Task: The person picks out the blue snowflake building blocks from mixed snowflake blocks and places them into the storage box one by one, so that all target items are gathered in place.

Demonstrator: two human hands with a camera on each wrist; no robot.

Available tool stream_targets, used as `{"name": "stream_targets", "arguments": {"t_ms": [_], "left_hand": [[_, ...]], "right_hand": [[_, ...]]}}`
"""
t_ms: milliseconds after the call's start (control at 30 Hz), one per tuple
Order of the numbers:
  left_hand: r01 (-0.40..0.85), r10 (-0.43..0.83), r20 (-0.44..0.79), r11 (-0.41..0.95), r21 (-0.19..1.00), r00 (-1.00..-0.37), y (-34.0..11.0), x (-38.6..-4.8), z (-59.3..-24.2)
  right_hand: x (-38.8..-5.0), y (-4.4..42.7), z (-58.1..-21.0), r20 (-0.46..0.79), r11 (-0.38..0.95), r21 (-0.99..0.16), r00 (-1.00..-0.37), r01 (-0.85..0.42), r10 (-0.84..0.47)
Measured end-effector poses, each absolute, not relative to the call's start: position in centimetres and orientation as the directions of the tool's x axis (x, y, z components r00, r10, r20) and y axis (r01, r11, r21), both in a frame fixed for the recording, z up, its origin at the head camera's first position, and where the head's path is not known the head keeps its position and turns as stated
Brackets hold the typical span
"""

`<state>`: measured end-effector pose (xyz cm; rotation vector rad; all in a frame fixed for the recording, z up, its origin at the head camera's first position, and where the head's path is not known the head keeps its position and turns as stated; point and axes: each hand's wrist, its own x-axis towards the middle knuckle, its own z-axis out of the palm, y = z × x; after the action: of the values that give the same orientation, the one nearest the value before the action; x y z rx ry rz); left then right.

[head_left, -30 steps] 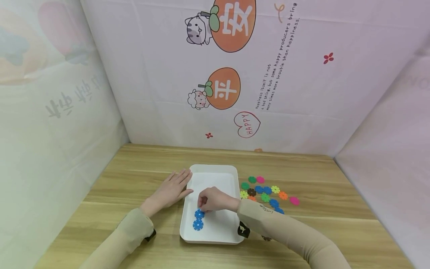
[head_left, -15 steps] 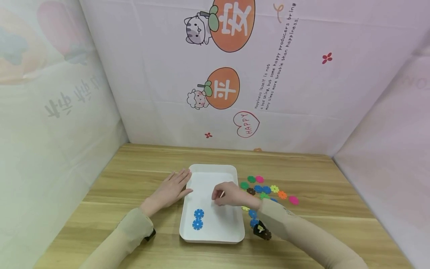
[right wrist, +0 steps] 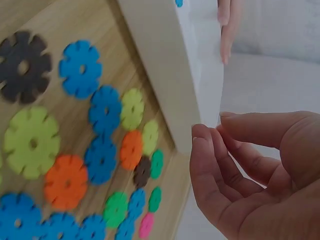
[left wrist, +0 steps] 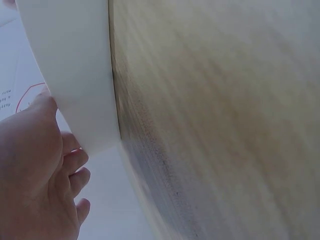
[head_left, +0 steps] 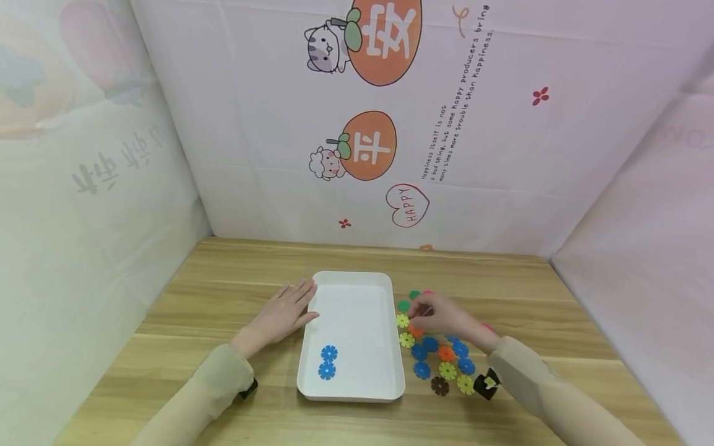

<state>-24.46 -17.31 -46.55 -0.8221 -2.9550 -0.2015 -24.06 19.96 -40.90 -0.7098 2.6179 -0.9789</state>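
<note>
A white tray lies on the wooden table. Two blue flower-shaped discs lie one behind the other in its near left part. My left hand rests against the tray's left rim, fingers extended; the left wrist view shows its fingertips by the tray wall. My right hand is over the loose discs right of the tray. In the right wrist view, its fingers are loosely bent near the thumb, with nothing visible between them. It partly hides discs beneath in the head view.
Several notched discs lie scattered right of the tray: green, yellow, orange, blue and brown. Printed white cloth covers the back and sides behind the table.
My right hand has left the blue discs in the tray and moved right, out over the loose discs. My left hand stays at the tray's rim.
</note>
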Motion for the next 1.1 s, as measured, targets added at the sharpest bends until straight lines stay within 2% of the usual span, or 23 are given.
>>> {"name": "stream_targets", "arguments": {"t_ms": [267,533,867,1100], "left_hand": [[0.511,0.505,0.082,0.854,0.1,-0.859,-17.4,-24.5,-46.7],[0.518,0.51,0.096,0.85,0.101,-0.855,-17.4,-24.5,-46.7],[0.523,0.515,0.1,0.846,0.102,-0.852,-17.3,-24.6,-46.7],[0.521,0.511,0.106,0.848,0.102,-0.853,-17.3,-24.7,-46.8]], "right_hand": [[-23.4,24.5,-42.1,-0.046,0.642,-0.687,-0.861,-0.34,-0.506],[-21.7,27.7,-43.0,-0.102,0.67,-0.689,-0.878,-0.276,-0.467],[-19.7,30.3,-44.1,-0.144,0.72,-0.657,-0.901,-0.222,-0.409],[-19.1,30.4,-44.7,-0.196,0.74,-0.656,-0.914,-0.148,-0.356]]}}
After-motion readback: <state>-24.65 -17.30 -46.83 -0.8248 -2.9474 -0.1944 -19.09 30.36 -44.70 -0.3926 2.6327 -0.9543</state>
